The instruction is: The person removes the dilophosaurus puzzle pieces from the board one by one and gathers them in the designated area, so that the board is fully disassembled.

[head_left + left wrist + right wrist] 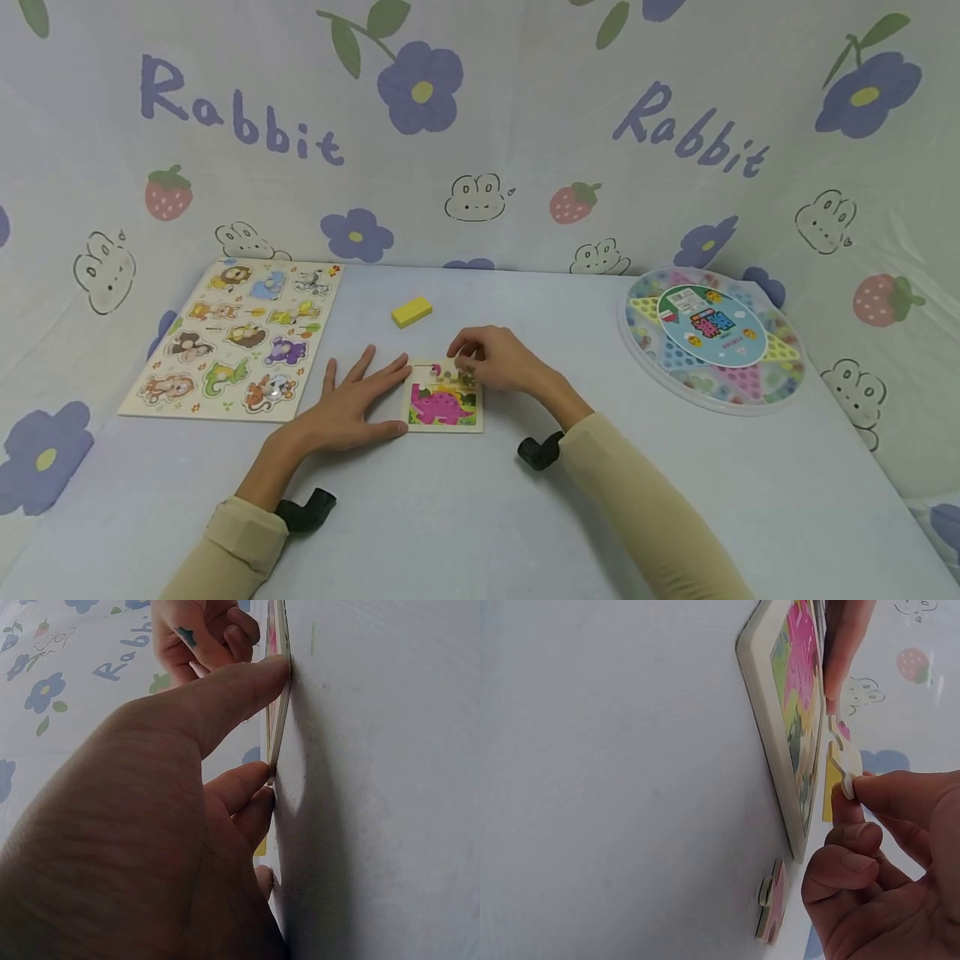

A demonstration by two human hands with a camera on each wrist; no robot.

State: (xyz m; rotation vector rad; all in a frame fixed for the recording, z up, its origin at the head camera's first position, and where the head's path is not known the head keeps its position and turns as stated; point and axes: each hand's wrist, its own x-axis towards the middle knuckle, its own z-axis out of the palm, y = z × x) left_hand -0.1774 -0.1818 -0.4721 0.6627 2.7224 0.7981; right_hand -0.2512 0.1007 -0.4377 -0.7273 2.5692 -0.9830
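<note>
A small square dinosaur jigsaw puzzle (444,430) in a pale frame lies on the table between both hands. My left hand (347,412) is spread flat beside it, its thumb and index fingertips at the frame's left edge. My right hand (495,358) is over the upper right corner of the puzzle. In the right wrist view, thumb and index finger pinch a cream puzzle piece (845,761) with a bit of pink, above the board. A loose pink puzzle piece (774,904) lies on the table beside the frame, hidden by the right hand in the head view.
A yellow block (412,312) lies behind the puzzle. At the left is a large animal peg board (258,337); at the right stands a round board-game box (712,333) with a star pattern. A printed cloth (510,125) hangs behind the table.
</note>
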